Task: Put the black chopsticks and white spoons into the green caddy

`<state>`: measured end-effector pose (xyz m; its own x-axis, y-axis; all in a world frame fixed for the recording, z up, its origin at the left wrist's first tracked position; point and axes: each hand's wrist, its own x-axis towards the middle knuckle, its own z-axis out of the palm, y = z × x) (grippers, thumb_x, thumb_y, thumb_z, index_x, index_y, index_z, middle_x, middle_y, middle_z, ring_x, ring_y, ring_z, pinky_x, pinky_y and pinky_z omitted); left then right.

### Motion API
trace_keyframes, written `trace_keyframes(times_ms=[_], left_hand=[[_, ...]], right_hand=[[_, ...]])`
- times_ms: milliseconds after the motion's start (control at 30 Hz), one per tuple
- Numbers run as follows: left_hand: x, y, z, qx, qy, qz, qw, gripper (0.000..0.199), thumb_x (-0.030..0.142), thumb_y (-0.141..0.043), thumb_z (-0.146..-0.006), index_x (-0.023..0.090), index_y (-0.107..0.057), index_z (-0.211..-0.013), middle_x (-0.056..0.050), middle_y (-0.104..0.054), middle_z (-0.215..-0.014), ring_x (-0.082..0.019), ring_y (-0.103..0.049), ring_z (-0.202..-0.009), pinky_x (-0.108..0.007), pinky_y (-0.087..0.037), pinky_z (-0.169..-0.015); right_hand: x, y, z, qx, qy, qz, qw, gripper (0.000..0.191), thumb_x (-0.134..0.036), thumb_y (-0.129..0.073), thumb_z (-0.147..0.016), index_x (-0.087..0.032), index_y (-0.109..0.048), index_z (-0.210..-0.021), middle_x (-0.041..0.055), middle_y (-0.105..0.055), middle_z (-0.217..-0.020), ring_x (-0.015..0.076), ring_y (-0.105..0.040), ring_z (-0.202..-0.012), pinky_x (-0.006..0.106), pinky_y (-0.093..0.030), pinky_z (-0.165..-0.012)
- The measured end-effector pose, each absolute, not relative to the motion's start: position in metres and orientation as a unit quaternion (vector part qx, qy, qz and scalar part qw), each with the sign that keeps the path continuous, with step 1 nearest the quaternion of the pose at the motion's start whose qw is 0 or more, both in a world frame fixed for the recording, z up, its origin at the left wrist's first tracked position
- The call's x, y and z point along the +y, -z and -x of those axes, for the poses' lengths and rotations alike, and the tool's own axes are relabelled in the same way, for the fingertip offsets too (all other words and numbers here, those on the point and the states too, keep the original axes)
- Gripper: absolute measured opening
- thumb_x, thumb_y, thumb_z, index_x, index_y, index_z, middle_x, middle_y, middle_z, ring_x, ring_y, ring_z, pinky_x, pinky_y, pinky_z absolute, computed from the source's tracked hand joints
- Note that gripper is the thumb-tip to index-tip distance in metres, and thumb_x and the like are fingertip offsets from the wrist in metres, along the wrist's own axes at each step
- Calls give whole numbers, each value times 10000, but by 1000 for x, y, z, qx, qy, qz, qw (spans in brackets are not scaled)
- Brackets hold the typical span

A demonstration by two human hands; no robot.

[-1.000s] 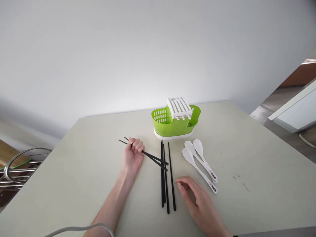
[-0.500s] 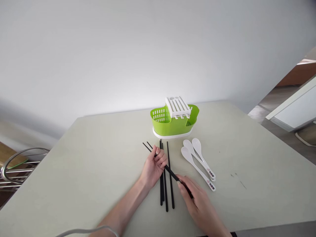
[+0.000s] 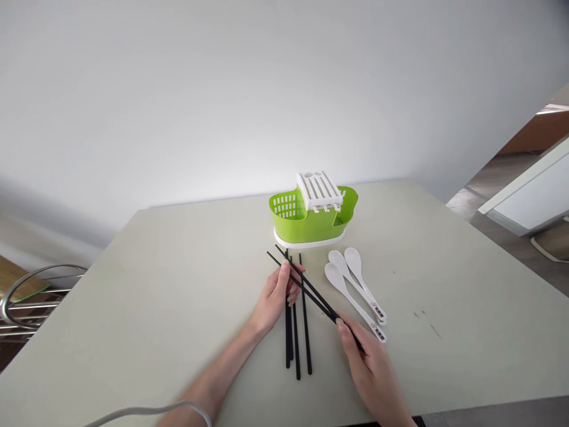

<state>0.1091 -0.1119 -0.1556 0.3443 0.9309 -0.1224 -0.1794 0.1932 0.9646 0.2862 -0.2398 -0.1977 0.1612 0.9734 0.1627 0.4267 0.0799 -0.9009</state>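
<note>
A pair of black chopsticks slants over the table, their thin tips spread apart toward the upper left. My right hand is closed around their thick ends. Near the tips, my left hand pinches them between the thumb on top and the fingers curled beneath. Under and beside the left hand lie several loose black chopsticks, roughly parallel, partly covered by that hand and the held pair. To the right, three white spoons rest with bowls pointing away from me and handles close together.
A green utensil basket with a white slotted top and white base stands behind the chopsticks. The pale table meets a white wall. A metal rack is at the left, and a grey cable crosses my left forearm.
The held chopsticks have shifted right and their tips have spread farther apart. My right hand has moved slightly right, and my left hand's grip has loosened, with its thumb now over the pair.
</note>
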Motion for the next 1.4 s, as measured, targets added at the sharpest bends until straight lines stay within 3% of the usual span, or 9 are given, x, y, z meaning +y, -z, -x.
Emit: trace_keyframes(times_ms=[300,1133,1267,1400], left_hand=[[-105,159,-109,364,-436,-414,711,521,666,-741,-857,148,-691,-863,74,-373,-593,-56,-293,-493,-217,-282,-474],[-103,163,-105,380,-474,-398,687,477,610,-796,-838,135,-758,-864,69,-374,-538,-63,-286,-508,-235,-259,-499],[-97,163,-102,383,-499,-386,675,440,562,-835,-816,130,-762,-851,67,-379,-536,-62,-287,-511,-235,-255,-499],[-89,165,-95,379,-523,-379,663,449,571,-812,-836,125,-773,-859,64,-390,-534,-62,-308,-507,-233,-268,-497]], right_hand=[[-243,196,-282,-562,-336,594,468,402,-475,-486,-1075,-254,-775,-1245,92,-793,-1202,284,-751,-1125,355,-646,-910],[-241,194,-285,-593,-324,588,444,405,-471,-471,-1078,-260,-774,-1243,84,-810,-1113,272,-776,-1008,331,-660,-822],[-240,189,-283,-581,-317,602,446,409,-497,-461,-1075,-268,-779,-1191,62,-796,-935,240,-759,-819,318,-647,-764],[-241,187,-281,-566,-358,601,436,458,-531,-412,-1087,-236,-751,-1173,2,-611,-634,196,-606,-563,277,-546,-559]])
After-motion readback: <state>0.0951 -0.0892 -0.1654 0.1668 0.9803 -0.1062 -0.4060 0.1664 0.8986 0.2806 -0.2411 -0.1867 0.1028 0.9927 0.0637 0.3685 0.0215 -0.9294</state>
